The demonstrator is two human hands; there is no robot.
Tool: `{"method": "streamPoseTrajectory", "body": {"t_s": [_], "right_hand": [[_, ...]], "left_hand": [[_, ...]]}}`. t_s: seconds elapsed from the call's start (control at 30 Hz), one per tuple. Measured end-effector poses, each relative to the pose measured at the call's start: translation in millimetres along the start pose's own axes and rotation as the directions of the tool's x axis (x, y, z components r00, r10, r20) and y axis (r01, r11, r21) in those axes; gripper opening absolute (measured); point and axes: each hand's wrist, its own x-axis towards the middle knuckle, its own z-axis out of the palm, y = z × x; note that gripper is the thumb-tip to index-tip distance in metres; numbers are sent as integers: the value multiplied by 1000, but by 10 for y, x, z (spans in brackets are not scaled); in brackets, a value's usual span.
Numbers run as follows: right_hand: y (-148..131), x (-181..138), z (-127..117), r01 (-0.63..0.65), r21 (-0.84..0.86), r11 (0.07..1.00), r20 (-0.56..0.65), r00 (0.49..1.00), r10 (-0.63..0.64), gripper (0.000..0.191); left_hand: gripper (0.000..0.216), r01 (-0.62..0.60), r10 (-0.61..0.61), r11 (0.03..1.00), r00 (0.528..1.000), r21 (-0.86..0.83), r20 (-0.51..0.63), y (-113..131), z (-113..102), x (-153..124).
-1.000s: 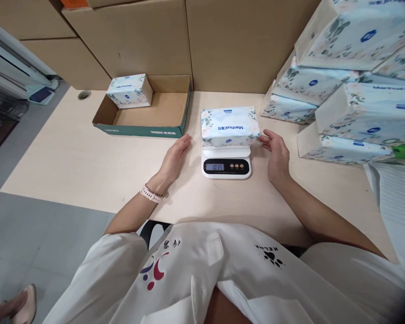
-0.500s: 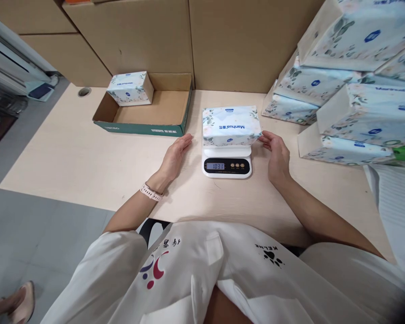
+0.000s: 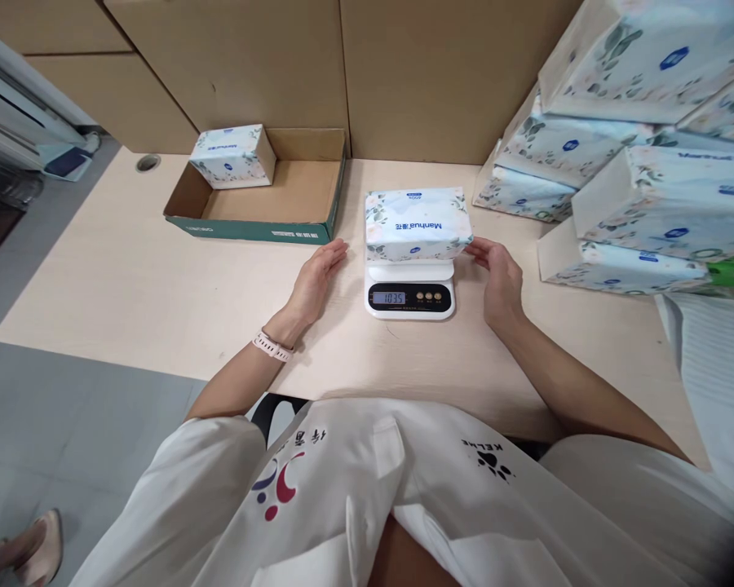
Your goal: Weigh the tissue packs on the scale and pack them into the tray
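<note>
A floral tissue pack [image 3: 417, 224] lies on the plate of a white digital scale [image 3: 411, 314], whose display seems to read 103.5. My left hand [image 3: 316, 281] rests on its edge on the table, fingers stretched out, apart from the scale and holding nothing. Beside the pack's right end is my right hand [image 3: 500, 277], fingers extended; the fingertips are at the pack's lower right corner, and I cannot tell whether they touch it. Behind my left hand stands a shallow cardboard box [image 3: 306, 191] with another tissue pack [image 3: 236, 156] in its left end.
Stacked tissue packs [image 3: 642, 196] fill the table's right side. Large cardboard cartons [image 3: 440, 73] form a wall along the back. A round cable hole [image 3: 148, 163] is in the tabletop at the far left. Another person's foot [image 3: 42, 546] shows on the floor at lower left.
The scale's display has gone from about 103.1 to 103.5. Both hands and the pack stay in nearly the same place; the view has shifted slightly.
</note>
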Motion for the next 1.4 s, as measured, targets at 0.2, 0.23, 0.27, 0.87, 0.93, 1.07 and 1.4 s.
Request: {"method": "streamPoseTrajectory", "body": {"t_s": [0.2,0.23,0.27,0.87,0.93,1.07,1.4], "right_hand": [[-42,-14,-7,-5,-21,1000,18,1000,6,60],[-46,-16,-7,-4,-20,1000,18,1000,4,60],[-49,-18,-7,-3,-20,1000,19,1000,3,60],[-104,-14,29,-21,-1,1000,0,1000,21,65],[-99,-11,31,-23,4,1000,-1,1000,23,67],[-81,-11,27,-15,-6,1000,6,1000,15,66],[-47,-11,28,-12,1,1000,17,1000,12,61]], "left_hand": [[48,10,-10,1000,1000,11,-9,9,9,-1],[48,12,-12,1000,1000,13,-10,10,12,-2],[48,14,-13,1000,1000,11,-11,12,13,-3],[46,31,-32,999,999,-9,-41,17,27,5],[45,35,-35,999,999,2,-39,21,30,5],[45,41,-41,999,998,8,-41,24,34,8],[47,36,-36,999,999,-3,-34,1,14,17]]}}
